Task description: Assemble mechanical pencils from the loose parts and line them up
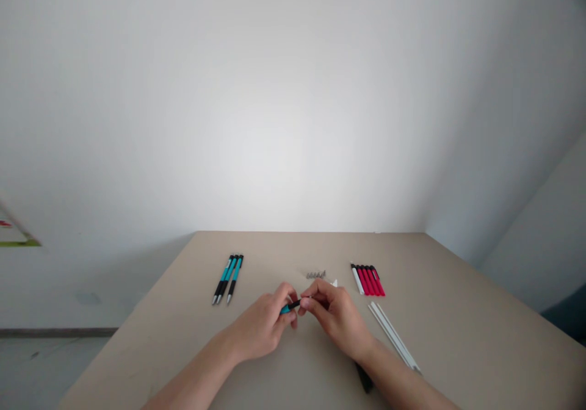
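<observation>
In the middle of the head view, my left hand (270, 318) is closed around a teal and black pen (294, 304). Its black end points toward my right hand (336, 318), whose thumb and fingertips are pinched together at that end. What exactly the right fingertips cover is hidden. Just beyond the hands lies a row of small metal springs (315, 274). A small white piece (334, 283) shows partly behind the right hand. Black parts (364, 378) stick out from under the right forearm.
Three teal pens with black grips (227, 279) lie side by side on the left of the tabletop (274, 248). At the right are several pink barrels with black ends (370, 280), one white barrel (358, 279) and several thin white sticks (394, 337). A wall stands behind.
</observation>
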A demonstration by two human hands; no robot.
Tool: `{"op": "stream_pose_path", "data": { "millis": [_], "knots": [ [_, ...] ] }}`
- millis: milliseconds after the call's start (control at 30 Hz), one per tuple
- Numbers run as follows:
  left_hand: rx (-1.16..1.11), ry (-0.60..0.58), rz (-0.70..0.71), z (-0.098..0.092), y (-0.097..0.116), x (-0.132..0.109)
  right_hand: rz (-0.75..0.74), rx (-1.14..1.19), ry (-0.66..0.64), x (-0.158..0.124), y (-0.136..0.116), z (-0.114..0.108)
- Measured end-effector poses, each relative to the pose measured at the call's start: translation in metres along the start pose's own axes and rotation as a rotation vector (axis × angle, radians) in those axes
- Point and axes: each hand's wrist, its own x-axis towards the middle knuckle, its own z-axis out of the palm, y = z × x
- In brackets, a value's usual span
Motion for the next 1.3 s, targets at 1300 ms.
{"op": "stream_pose_path", "data": {
  "millis": [1300],
  "knots": [
    [0.243, 0.077, 0.029, -0.001, -0.001, 0.003, -0.195, -0.529, -0.043, 0.001, -0.009, -0.014]
  ]
}}
